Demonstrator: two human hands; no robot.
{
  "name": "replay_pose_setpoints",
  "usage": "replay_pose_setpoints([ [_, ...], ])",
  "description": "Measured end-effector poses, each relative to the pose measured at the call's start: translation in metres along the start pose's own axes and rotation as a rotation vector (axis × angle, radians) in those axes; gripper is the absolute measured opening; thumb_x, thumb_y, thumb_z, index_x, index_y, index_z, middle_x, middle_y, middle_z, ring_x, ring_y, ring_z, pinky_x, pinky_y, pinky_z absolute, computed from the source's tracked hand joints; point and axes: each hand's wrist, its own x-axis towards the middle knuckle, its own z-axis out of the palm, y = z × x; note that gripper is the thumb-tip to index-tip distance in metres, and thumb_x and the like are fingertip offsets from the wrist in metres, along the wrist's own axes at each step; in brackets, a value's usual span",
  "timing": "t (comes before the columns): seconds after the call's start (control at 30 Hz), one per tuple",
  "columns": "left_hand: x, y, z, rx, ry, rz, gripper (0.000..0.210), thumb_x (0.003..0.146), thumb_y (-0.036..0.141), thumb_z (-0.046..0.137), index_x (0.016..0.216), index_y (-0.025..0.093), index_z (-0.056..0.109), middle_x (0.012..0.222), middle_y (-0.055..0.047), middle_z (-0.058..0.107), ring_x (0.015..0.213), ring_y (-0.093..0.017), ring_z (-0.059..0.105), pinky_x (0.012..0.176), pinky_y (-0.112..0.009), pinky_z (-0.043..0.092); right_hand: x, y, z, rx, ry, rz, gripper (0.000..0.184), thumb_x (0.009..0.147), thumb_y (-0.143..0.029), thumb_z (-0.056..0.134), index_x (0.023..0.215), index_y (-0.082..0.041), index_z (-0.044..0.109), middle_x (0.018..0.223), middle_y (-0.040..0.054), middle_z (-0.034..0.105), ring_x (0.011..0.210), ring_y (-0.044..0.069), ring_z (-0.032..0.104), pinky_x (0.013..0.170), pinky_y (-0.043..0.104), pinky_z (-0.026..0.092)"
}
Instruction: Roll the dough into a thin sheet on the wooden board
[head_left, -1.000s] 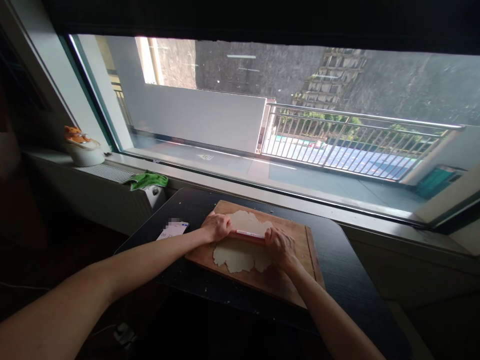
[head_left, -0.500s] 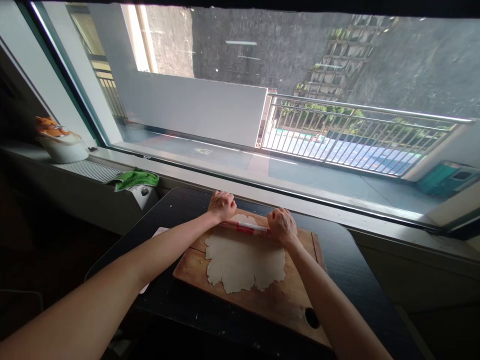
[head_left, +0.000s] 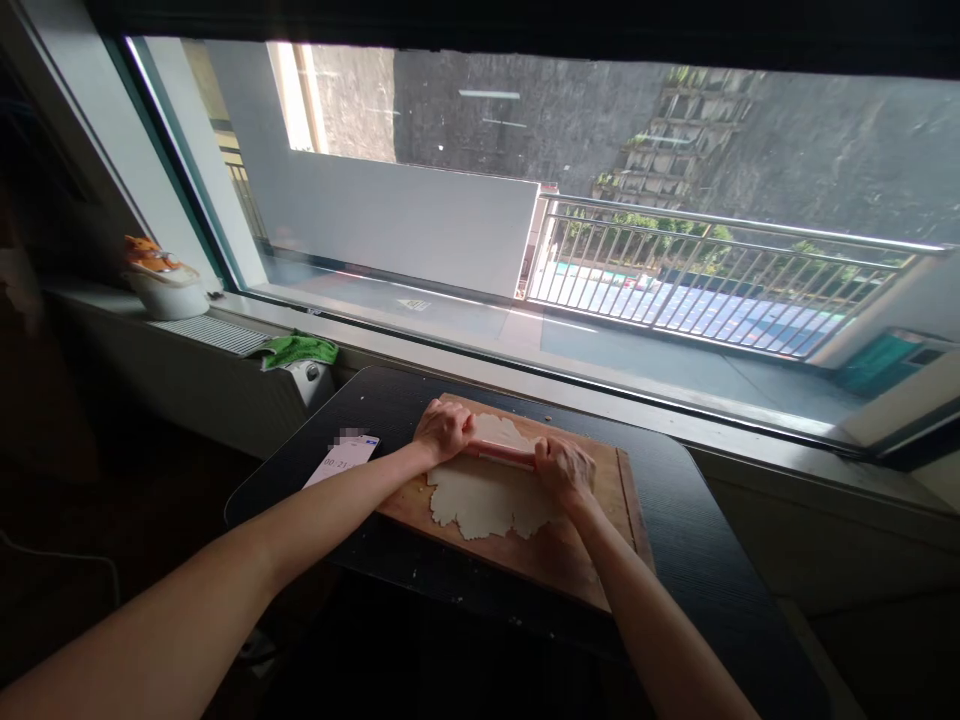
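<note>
A flat sheet of dough point(head_left: 480, 500) with ragged edges lies on a wooden cutting board point(head_left: 592, 560). Across the dough's farther part rests a reddish rolling pin point(head_left: 504, 453). My left hand point(head_left: 445, 430) is closed round its left end, and my right hand point(head_left: 564, 470) grips its right end. Both forearms reach in from the bottom of the view. The dough shows on the near and far sides of the pin; my hands cover the pin's ends and part of the dough's right edge.
The board sits on a black table point(head_left: 720, 560). A phone point(head_left: 343, 462) with a lit screen lies left of the board. Beyond are a green cloth point(head_left: 301, 349) and a white bucket point(head_left: 171, 290) on a ledge, below a wide window.
The rolling pin and both hands have moved nearer over the dough, exposing more dough beyond the pin. The camera view has shifted, and more of the phone shows.
</note>
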Motion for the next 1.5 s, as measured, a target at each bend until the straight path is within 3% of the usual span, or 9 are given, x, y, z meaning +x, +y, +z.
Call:
replay_pose_setpoints([
  [0.17, -0.027, 0.004, -0.007, 0.018, -0.043, 0.030, 0.029, 0.096, 0.030, 0.043, 0.086, 0.018, 0.068, 0.094, -0.012, 0.072, 0.095, -0.027, 0.064, 0.088, -0.040, 0.042, -0.022, 0.002, 0.002, -0.036, 0.114, -0.084, 0.034, 0.096, -0.024, 0.040, 0.090, -0.017, 0.074, 0.092, 0.0089, 0.077, 0.089, 0.017, 0.067, 0.077, 0.025, 0.039],
  [0.33, -0.026, 0.005, -0.012, -0.014, -0.151, -0.008, 0.027, 0.095, 0.030, 0.045, 0.087, 0.018, 0.067, 0.094, -0.010, 0.074, 0.092, -0.026, 0.068, 0.083, -0.036, 0.047, -0.026, 0.005, 0.005, -0.020, 0.134, -0.104, 0.034, 0.097, -0.023, 0.040, 0.087, -0.020, 0.073, 0.090, 0.0077, 0.076, 0.087, 0.017, 0.066, 0.077, 0.024, 0.039],
  [0.43, -0.015, 0.005, -0.010, -0.016, -0.149, -0.026, 0.025, 0.094, 0.026, 0.045, 0.087, 0.018, 0.068, 0.092, -0.010, 0.074, 0.090, -0.025, 0.069, 0.083, -0.035, 0.049, -0.016, 0.005, 0.005, -0.001, 0.127, -0.080, 0.034, 0.097, -0.024, 0.040, 0.090, -0.019, 0.073, 0.095, 0.0081, 0.076, 0.091, 0.017, 0.066, 0.079, 0.025, 0.040],
  [0.63, 0.022, 0.001, 0.001, 0.002, -0.138, -0.011, 0.028, 0.093, 0.025, 0.045, 0.087, 0.016, 0.071, 0.095, -0.012, 0.075, 0.096, -0.027, 0.069, 0.088, -0.036, 0.050, 0.024, 0.002, -0.004, 0.019, -0.040, 0.015, 0.046, 0.100, -0.030, 0.034, 0.089, -0.018, 0.077, 0.093, 0.0107, 0.077, 0.088, 0.018, 0.069, 0.076, 0.025, 0.043],
  [0.83, 0.059, -0.007, 0.013, -0.015, -0.174, -0.093, 0.030, 0.092, 0.030, 0.045, 0.092, 0.019, 0.073, 0.097, -0.009, 0.077, 0.094, -0.025, 0.071, 0.086, -0.034, 0.052, 0.064, 0.002, 0.005, -0.010, -0.031, 0.054, 0.055, 0.101, -0.034, 0.027, 0.090, -0.019, 0.079, 0.093, 0.0122, 0.078, 0.089, 0.020, 0.071, 0.076, 0.028, 0.045],
  [1.0, 0.074, -0.010, 0.019, -0.003, -0.178, -0.104, 0.032, 0.092, 0.030, 0.044, 0.089, 0.019, 0.074, 0.097, -0.008, 0.077, 0.093, -0.025, 0.071, 0.083, -0.033, 0.052, 0.079, 0.004, 0.013, -0.001, -0.020, 0.061, 0.056, 0.101, -0.036, 0.026, 0.092, -0.021, 0.079, 0.096, 0.0113, 0.078, 0.090, 0.021, 0.070, 0.077, 0.028, 0.045],
  [1.23, 0.058, -0.006, 0.015, 0.049, -0.146, -0.043, 0.031, 0.095, 0.025, 0.042, 0.094, 0.015, 0.071, 0.104, -0.014, 0.074, 0.104, -0.028, 0.066, 0.092, -0.038, 0.048, 0.059, 0.000, 0.008, 0.010, 0.043, 0.059, 0.045, 0.101, -0.030, 0.033, 0.096, -0.018, 0.076, 0.100, 0.0100, 0.076, 0.098, 0.018, 0.067, 0.081, 0.025, 0.042],
  [1.5, 0.029, 0.004, -0.002, 0.032, -0.158, -0.017, 0.030, 0.094, 0.025, 0.045, 0.092, 0.015, 0.073, 0.100, -0.013, 0.075, 0.100, -0.027, 0.068, 0.093, -0.038, 0.048, 0.024, 0.005, 0.006, 0.013, 0.098, 0.001, 0.038, 0.099, -0.029, 0.039, 0.093, -0.017, 0.075, 0.094, 0.0098, 0.076, 0.092, 0.018, 0.066, 0.078, 0.025, 0.040],
])
